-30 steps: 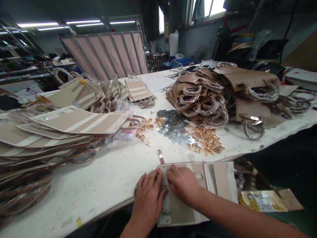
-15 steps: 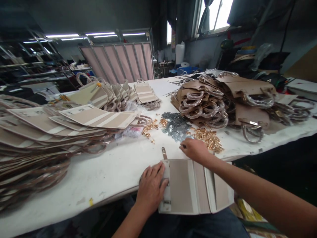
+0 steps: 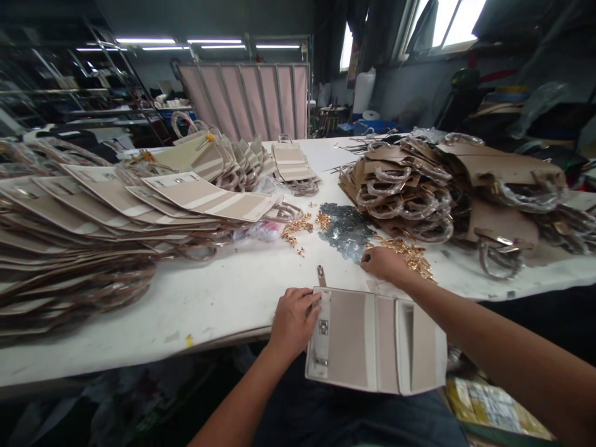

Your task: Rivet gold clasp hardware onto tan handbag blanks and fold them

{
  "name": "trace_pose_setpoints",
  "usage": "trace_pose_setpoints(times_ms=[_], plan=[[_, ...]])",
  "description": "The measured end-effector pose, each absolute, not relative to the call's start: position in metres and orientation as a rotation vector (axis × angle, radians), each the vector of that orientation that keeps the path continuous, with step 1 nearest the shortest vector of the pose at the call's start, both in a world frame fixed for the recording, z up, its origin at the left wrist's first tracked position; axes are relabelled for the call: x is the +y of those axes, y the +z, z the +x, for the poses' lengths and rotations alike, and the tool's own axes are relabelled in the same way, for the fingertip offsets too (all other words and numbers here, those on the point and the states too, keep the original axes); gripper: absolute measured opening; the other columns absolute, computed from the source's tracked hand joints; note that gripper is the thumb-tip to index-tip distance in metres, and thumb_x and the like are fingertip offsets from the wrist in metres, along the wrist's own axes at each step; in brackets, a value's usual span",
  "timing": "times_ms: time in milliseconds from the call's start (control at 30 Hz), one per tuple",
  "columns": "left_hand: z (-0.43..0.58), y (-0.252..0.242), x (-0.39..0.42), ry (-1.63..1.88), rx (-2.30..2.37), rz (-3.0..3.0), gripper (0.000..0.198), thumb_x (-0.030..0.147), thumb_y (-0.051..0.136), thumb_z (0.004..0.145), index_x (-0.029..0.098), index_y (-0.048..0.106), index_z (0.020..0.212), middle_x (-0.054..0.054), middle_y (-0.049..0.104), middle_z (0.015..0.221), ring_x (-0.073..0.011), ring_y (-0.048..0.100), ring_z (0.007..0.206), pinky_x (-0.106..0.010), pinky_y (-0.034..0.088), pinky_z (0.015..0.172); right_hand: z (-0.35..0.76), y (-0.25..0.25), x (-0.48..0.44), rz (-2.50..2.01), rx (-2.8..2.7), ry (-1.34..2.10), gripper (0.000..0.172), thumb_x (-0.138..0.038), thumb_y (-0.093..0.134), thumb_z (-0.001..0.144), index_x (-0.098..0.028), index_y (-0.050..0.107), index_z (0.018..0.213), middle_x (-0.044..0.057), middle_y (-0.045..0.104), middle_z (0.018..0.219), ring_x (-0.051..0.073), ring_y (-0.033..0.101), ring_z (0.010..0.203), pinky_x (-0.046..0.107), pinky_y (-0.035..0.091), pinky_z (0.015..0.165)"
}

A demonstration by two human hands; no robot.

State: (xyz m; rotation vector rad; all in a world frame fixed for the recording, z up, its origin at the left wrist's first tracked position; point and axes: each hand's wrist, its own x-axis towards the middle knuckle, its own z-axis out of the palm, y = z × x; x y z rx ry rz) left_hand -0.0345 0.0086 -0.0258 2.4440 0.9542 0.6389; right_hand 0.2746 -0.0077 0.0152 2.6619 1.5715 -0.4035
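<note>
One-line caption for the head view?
Left hand steadies a beige bag panel on the white table; right hand among loose metal fittings.

The panel (image 3: 354, 338) looks like smooth, matt beige leatherette with paler cream bands. The small clasp (image 3: 323, 327) on it is bright polished metal. The fittings (image 3: 412, 254) are glossy gold metal, and the grey heap (image 3: 347, 226) beside them is duller, silvery metal. The brown pieces (image 3: 488, 164) are matt, leather or card, hard to say from here. Their handles (image 3: 395, 198) are wrapped in clear, shiny plastic film. The counter (image 3: 223, 298) is white, matt, scuffed and stained.
</note>
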Motion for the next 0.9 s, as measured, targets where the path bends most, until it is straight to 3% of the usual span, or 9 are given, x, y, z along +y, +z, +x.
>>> trace_pose_setpoints(times_ms=[367, 533, 700, 900], plan=[[-0.033, -0.026, 0.006, 0.674, 1.001, 2.343, 0.029, 0.014, 0.072, 0.088, 0.026, 0.078, 0.114, -0.004, 0.076, 0.106, -0.0269, 0.062, 0.108, -0.044, 0.049, 0.097, 0.267, 0.030, 0.009, 2.457, 1.583, -0.323, 0.028, -0.023, 0.067, 0.081, -0.019, 0.083, 0.103, 0.019, 0.080, 0.107, 0.033, 0.075, 0.100, 0.038, 0.055, 0.083], [-0.033, -0.026, 0.004, 0.681, 1.005, 2.343, 0.029, 0.014, 0.072, 0.088, 0.025, 0.077, 0.114, -0.003, 0.076, 0.108, -0.0271, 0.061, 0.108, -0.044, 0.047, 0.097, 0.260, 0.038, 0.019, 2.362, 1.594, -0.321, 0.033, -0.010, 0.071, 0.067, -0.010, 0.083, 0.098, 0.025, 0.079, 0.105, 0.040, 0.074, 0.103, 0.044, 0.057, 0.082], [-0.032, -0.026, 0.003, 0.686, 1.005, 2.337, 0.029, 0.014, 0.072, 0.088, 0.025, 0.078, 0.114, -0.003, 0.077, 0.106, -0.0267, 0.062, 0.108, -0.043, 0.047, 0.097, 0.271, 0.032, 0.027, 2.333, 1.597, -0.420, 0.033, -0.007, 0.075, 0.056, -0.011, 0.083, 0.088, 0.020, 0.080, 0.093, 0.034, 0.076, 0.087, 0.035, 0.055, 0.072], [-0.032, -0.027, 0.003, 0.677, 1.040, 2.310, 0.030, 0.016, 0.072, 0.088, 0.026, 0.078, 0.115, -0.002, 0.078, 0.107, -0.0260, 0.062, 0.108, -0.041, 0.048, 0.095, 0.279, 0.028, 0.020, 2.367, 1.744, -0.542, 0.021, -0.013, 0.069, 0.068, -0.013, 0.083, 0.084, 0.012, 0.078, 0.076, 0.023, 0.072, 0.071, 0.027, 0.050, 0.067]])
